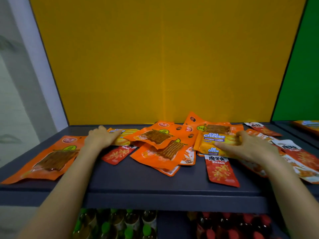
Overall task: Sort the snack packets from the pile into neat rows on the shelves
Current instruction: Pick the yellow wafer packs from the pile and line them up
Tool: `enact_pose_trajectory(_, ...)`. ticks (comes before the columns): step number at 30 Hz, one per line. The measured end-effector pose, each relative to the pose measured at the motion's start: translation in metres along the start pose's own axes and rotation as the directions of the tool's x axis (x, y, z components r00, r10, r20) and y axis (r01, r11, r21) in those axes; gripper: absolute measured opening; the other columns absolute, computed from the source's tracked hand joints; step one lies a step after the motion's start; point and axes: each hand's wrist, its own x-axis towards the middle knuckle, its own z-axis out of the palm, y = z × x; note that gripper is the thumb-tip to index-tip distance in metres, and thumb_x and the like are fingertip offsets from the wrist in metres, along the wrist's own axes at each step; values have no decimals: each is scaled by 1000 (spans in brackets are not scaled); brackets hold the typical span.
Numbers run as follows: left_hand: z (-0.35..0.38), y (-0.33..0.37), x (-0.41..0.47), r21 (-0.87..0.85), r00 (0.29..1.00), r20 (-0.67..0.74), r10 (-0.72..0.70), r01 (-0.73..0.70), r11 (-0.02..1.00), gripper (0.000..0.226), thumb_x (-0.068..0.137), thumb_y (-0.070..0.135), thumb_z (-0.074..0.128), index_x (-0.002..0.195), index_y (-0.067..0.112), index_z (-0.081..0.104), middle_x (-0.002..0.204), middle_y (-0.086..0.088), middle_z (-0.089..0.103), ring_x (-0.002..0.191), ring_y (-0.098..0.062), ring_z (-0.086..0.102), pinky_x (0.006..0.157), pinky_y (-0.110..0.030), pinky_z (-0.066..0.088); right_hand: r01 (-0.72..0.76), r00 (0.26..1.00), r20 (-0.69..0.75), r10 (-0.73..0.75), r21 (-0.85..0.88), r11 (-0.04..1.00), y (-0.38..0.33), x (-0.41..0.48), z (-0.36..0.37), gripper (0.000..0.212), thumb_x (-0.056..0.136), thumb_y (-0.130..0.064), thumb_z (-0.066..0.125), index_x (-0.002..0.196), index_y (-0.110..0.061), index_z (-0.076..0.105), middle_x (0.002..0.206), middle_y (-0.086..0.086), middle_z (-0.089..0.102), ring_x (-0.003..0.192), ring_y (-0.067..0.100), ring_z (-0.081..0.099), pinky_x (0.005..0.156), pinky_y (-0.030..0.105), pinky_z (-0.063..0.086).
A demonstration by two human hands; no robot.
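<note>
Right hand [250,147] pinches light, crinkly, slippery-looking cheese wafer packets [215,141] at the right of the pile [160,140] on the shelf [138,180], fingers [240,135] curled over, left hand [101,138] flat on another packet [121,138] at the pile's left; the stiffer sealed edges look the best hold.

this looks like a shop, or a mock-up of one. a dark grey display shelf [155,187] carries branded snack packets [155,137], cal cheese wafers [214,140] among them. capped drink bottles [131,221] stand in rows on the level below. a bright yellow back panel [164,57] closes this bay, and a green back panel [302,66] the bay to the right.
</note>
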Motion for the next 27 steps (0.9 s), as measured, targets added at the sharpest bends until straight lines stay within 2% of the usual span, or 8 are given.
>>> enact_pose_trajectory(4,-3,-6,22,13,990,137,-21,20,1000,94,71,75,51,128,1,48,138,-20,47,125,-37,45,104,-43,38,-54,998,21,53,98,994,-4,1,1,108,64,-78,54,146,-15,23,149,9,38,133,31,41,103,41,36)
enact_pose_trajectory(9,-10,-9,31,-237,975,221,23,31,971,61,67,51,75,91,0,51,109,-16,52,96,-32,50,80,-35,39,-79,997,27,75,241,967,-4,3,2,113,64,-66,67,149,-12,14,152,11,32,135,33,37,107,43,34)
enact_pose_trajectory(15,-13,-9,31,-267,960,280,24,54,962,88,65,49,78,126,-6,47,126,-19,51,101,-31,50,80,-35,39,-49,998,-20,64,430,902,-10,4,5,109,62,-48,80,145,-13,19,147,10,38,131,31,42,103,42,37)
enact_pose_trajectory(18,-14,-13,33,-328,954,292,66,35,944,111,37,61,85,121,-4,53,125,-20,57,107,-36,56,91,-42,48,-22,996,-60,60,508,861,-14,4,5,86,60,-36,86,129,-12,41,131,10,54,113,27,53,86,34,43)
enact_pose_trajectory(20,-12,-16,36,-350,955,282,86,19,936,115,35,63,85,123,-4,53,125,-25,57,105,-37,59,94,-49,48,2,998,-58,37,562,827,-15,5,5,66,57,-30,88,111,-15,52,114,6,64,95,21,59,72,30,44)
enact_pose_trajectory(22,-14,-16,33,-397,959,267,93,21,918,98,53,52,84,122,-8,51,124,-28,56,91,-33,58,84,-45,51,24,999,-53,11,612,790,-15,5,5,54,56,-26,89,100,-19,58,101,2,67,87,18,63,66,28,45)
enact_pose_trajectory(25,-16,-17,33,-516,965,240,104,36,856,54,66,32,82,97,-3,55,103,-21,63,78,-27,56,59,-31,45,51,998,-67,-7,684,728,-17,1,5,37,61,-18,86,82,-26,56,91,0,65,75,10,60,56,23,41)
enact_pose_trajectory(27,-20,-19,36,-589,971,210,111,35,808,49,67,25,82,99,-1,56,99,-19,63,76,-27,57,54,-29,42,54,996,-90,16,725,687,-18,-2,8,38,65,-15,83,89,-22,55,97,3,62,77,14,58,55,24,40)
